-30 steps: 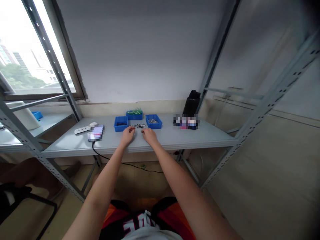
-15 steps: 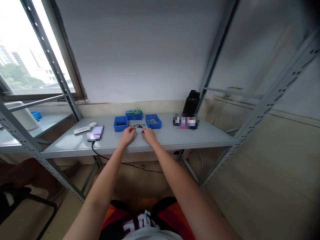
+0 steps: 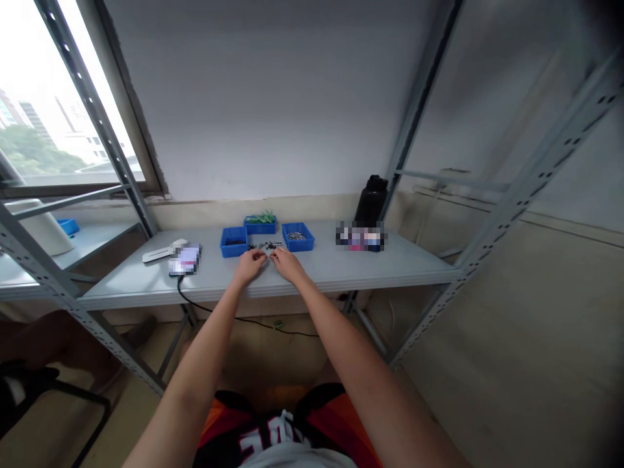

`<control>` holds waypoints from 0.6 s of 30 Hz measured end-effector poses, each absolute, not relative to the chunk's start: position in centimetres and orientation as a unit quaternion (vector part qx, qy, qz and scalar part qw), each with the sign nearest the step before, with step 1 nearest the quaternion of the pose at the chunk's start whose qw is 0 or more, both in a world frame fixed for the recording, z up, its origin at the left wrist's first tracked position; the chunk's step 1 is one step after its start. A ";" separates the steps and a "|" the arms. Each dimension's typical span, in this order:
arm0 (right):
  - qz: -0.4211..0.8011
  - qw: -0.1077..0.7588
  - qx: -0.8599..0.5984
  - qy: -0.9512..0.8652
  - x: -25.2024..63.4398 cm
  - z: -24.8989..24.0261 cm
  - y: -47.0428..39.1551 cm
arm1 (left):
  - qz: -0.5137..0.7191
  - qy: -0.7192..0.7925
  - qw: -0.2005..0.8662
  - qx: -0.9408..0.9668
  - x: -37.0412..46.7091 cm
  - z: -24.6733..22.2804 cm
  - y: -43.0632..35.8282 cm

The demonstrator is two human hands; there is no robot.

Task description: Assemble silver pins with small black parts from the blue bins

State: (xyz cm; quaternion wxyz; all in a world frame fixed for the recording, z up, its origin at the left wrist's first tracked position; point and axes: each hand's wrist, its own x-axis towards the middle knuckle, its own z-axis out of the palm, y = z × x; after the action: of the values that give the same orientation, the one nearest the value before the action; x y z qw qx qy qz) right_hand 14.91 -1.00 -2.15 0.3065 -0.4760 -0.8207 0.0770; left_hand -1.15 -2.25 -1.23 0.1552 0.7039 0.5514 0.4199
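Over the front half of the grey shelf top, my left hand and my right hand almost meet at the fingertips. Both are closed in a pinch, and whatever lies between the fingers is too small to name. Just beyond them is a loose pile of small dark and silvery parts. The blue bin with dark pieces stands behind my left hand. Behind my right hand is the blue bin of small shiny metal parts. Farther back sits a blue bin holding green strip-like pieces.
A phone with a black cable and a white device lie at left. At right stand a black bottle and a blurred-out item. Metal uprights frame the shelf. Another person's leg shows at lower left.
My hands have come closer together, the right one moving left and the left fingertips slightly right. A thin, pale item visible between them before is now hidden.
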 end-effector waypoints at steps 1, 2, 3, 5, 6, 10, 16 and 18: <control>0.076 0.306 -0.480 -0.819 14.9 -2.1 -1.1 | 0.422 0.555 0.153 0.701 -1.2 -1.3 -2.2; 0.075 0.305 -0.483 -0.818 14.9 -2.0 -1.1 | 0.424 0.556 0.151 0.699 -1.2 -1.3 -2.2; 0.074 0.305 -0.484 -0.817 14.9 -2.0 -1.2 | 0.424 0.556 0.150 0.699 -1.2 -1.4 -2.1; 0.074 0.303 -0.486 -0.816 14.9 -1.9 -1.3 | 0.427 0.553 0.152 0.699 -1.3 -1.5 -2.0; 0.075 0.302 -0.487 -0.816 14.9 -1.9 -1.3 | 0.430 0.553 0.153 0.697 -1.3 -1.5 -2.0; 0.075 0.306 -0.490 -0.813 14.9 -2.0 -1.1 | 0.434 0.558 0.153 0.691 -1.3 -1.6 -1.9; 0.072 0.311 -0.489 -0.812 14.9 -2.1 -1.0 | 0.438 0.559 0.159 0.686 -1.3 -1.7 -1.8; 0.071 0.311 -0.490 -0.811 14.9 -2.0 -1.1 | 0.448 0.566 0.157 0.673 -1.3 -1.6 -1.9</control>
State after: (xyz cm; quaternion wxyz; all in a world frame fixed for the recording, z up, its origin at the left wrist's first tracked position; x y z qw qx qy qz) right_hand 14.95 -1.07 -1.99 0.3112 -0.4898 -0.8113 0.0709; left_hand -1.35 -1.85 -1.63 0.1572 0.6733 0.5665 0.4484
